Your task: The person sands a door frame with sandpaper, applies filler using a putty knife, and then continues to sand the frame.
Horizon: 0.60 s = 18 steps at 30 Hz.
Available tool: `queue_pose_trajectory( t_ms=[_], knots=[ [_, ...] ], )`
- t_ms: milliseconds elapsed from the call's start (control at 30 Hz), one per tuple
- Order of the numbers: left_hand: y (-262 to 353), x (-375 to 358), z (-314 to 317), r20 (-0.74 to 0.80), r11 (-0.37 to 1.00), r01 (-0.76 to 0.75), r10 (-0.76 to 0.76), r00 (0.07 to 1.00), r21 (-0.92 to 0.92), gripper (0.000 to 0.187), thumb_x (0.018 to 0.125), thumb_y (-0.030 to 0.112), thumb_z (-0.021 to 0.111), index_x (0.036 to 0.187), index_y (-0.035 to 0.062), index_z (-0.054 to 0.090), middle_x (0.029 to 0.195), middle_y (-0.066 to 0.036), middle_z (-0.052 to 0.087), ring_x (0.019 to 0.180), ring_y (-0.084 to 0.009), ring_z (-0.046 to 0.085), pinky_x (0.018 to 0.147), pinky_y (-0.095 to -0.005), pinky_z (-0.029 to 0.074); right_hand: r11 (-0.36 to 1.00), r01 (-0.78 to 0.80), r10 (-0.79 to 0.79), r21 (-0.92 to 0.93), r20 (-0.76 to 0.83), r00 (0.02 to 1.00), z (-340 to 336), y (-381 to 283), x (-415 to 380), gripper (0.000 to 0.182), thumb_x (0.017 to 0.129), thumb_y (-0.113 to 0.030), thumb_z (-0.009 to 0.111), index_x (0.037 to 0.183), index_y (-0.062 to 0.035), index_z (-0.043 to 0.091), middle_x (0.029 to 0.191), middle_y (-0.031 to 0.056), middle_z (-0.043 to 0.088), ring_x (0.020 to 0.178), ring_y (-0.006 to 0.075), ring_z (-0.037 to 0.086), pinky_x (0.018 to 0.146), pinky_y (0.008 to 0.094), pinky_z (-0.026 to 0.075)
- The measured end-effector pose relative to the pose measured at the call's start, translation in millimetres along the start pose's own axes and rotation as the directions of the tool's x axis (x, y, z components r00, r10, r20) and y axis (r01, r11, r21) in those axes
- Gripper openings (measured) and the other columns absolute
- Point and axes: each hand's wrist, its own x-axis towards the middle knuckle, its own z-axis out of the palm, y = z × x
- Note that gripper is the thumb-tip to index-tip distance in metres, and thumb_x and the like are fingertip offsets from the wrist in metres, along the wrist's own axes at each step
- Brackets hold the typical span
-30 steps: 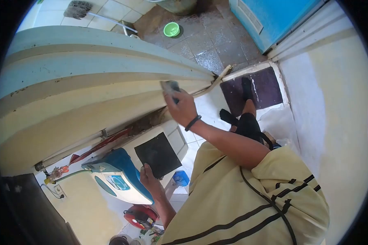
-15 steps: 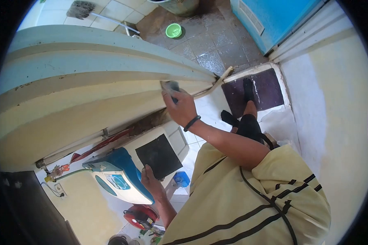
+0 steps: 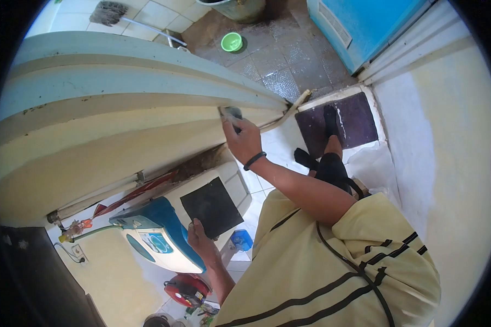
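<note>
My right hand point(image 3: 241, 139), with a black band at the wrist, is closed on a small dark piece of sandpaper point(image 3: 233, 113). It presses the piece against the cream-painted ledge point(image 3: 163, 111) beside the pale blue moulding. Lower down, my left hand point(image 3: 203, 242) pinches a black square sheet of sandpaper point(image 3: 211, 208) by its lower edge, thumb on top. Part of the left fingers is hidden behind the sheet.
A blue and white washing machine point(image 3: 161, 240) stands below the left hand. A dark mat point(image 3: 341, 125) lies under one foot at the doorway. Beyond are a green basin point(image 3: 232, 42) on the wet floor and a blue door point(image 3: 360, 27). A stick point(image 3: 299, 102) juts from the wall's end.
My right hand has slid slightly to the right along the ledge with the small sandpaper piece. My left hand and the black sheet have barely moved.
</note>
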Motion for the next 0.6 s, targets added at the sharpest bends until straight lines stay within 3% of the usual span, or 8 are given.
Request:
queue_pose_trajectory(
  t_ms=[33,67,167,333,433,533,600],
  knots=[
    [-1,0,-3,0.004,1.0,0.004,-0.004,1.0,0.002,0.022,0.1,0.031,0.054,0.096,0.0103,0.059,0.081,0.002,0.061,0.065,-0.0075,0.06,0.044,-0.0227,0.043,0.999,-0.015,0.014,-0.04,-0.009,1.0,1,7,2,0.027,0.089,-0.026,0.062,0.09,0.0005,0.069,0.072,0.0225,0.061,0.068,0.0363,0.06,0.063,0.0414,0.046],
    [-1,1,-4,0.009,1.0,0.008,-0.008,1.0,0.003,0.022,0.1,0.031,0.053,0.096,0.0104,0.059,0.081,0.002,0.061,0.065,-0.0077,0.061,0.044,-0.0229,0.044,0.998,-0.057,0.058,0.033,-0.038,0.998,6,12,-3,0.027,0.089,-0.026,0.063,0.092,-0.0001,0.07,0.071,0.0219,0.06,0.065,0.036,0.059,0.062,0.0409,0.046],
    [-5,0,-4,0.014,1.0,0.013,-0.012,1.0,-0.008,0.022,0.101,0.031,0.053,0.095,0.0104,0.059,0.081,0.002,0.061,0.065,-0.008,0.061,0.046,-0.0231,0.046,0.993,0.102,-0.098,0.064,-0.069,0.993,1,-19,-6,0.03,0.09,-0.028,0.061,0.091,0.0008,0.07,0.068,0.0226,0.06,0.063,0.0351,0.059,0.061,0.0404,0.045],
    [-2,-3,-4,0.004,1.0,0.0,0.0,1.0,0.002,0.023,0.101,0.031,0.053,0.096,0.0099,0.059,0.082,0.001,0.061,0.067,-0.0078,0.061,0.046,-0.0233,0.047,0.987,-0.138,0.142,-0.081,0.043,0.989,3,25,4,0.028,0.09,-0.027,0.063,0.087,0.0005,0.069,0.067,0.0209,0.06,0.06,0.0336,0.058,0.057,0.0391,0.044],
    [-1,-2,-2,0.005,0.999,-0.028,0.027,1.0,0.033,0.023,0.101,0.031,0.053,0.095,0.0096,0.059,0.082,0.001,0.061,0.067,-0.0072,0.06,0.046,-0.023,0.047,0.998,0.036,-0.041,-0.06,-0.069,0.997,8,16,-1,0.028,0.09,-0.026,0.063,0.087,0.0009,0.069,0.068,0.0212,0.061,0.059,0.0338,0.057,0.056,0.039,0.043],
    [-2,-4,-2,-0.016,1.0,0.0,0.0,1.0,0.03,0.023,0.101,0.03,0.053,0.094,0.0093,0.059,0.081,0.001,0.06,0.064,-0.0068,0.059,0.046,-0.0228,0.046,0.996,0.082,-0.082,0.021,-0.008,0.997,0,-17,-3,0.027,0.09,-0.026,0.063,0.088,0.0003,0.069,0.068,0.0206,0.061,0.06,0.0339,0.057,0.057,0.0398,0.044],
    [-3,-5,-3,-0.003,1.0,0.006,-0.006,1.0,-0.003,0.023,0.101,0.03,0.052,0.094,0.0093,0.059,0.079,0.002,0.059,0.063,-0.0067,0.058,0.045,-0.0229,0.045,0.997,0.068,-0.066,0.041,-0.045,0.997,7,5,0,0.026,0.09,-0.026,0.063,0.089,-0.0007,0.07,0.067,0.0204,0.06,0.06,0.0337,0.057,0.058,0.04,0.044]
  ],
)
